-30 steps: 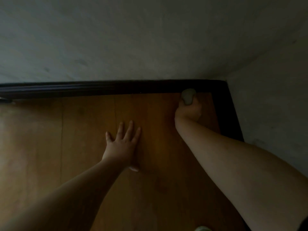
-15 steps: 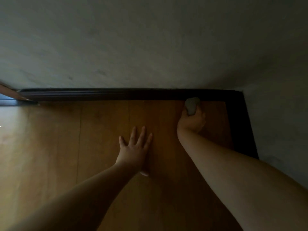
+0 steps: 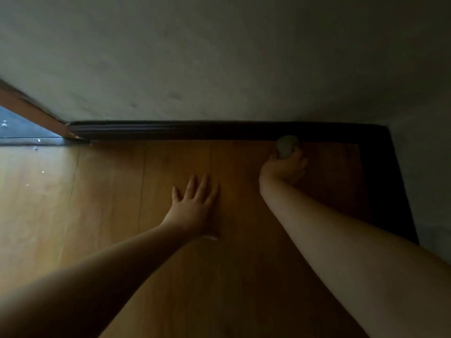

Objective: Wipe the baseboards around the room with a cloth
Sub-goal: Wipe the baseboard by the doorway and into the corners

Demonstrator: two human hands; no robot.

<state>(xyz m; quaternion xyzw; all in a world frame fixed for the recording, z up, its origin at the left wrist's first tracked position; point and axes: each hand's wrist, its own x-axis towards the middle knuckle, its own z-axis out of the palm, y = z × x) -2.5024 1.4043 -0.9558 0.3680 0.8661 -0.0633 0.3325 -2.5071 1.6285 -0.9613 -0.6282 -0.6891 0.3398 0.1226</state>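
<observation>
The dark wooden baseboard (image 3: pixel 195 130) meets a small grey balled-up cloth (image 3: pixel 286 146), squeezed in the right hand (image 3: pixel 284 167) near the floor's corner. The left hand (image 3: pixel 195 208) lies flat, fingers spread. Lots looks left.

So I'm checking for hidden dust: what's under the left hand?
Only wooden floor shows around the left hand, which lies flat, fingers spread. The patch beneath the palm is covered, so dust there cannot be seen.

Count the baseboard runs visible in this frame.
2: a back baseboard along the far wall, where the right hand presses the cloth, and a side baseboard at right.
</observation>
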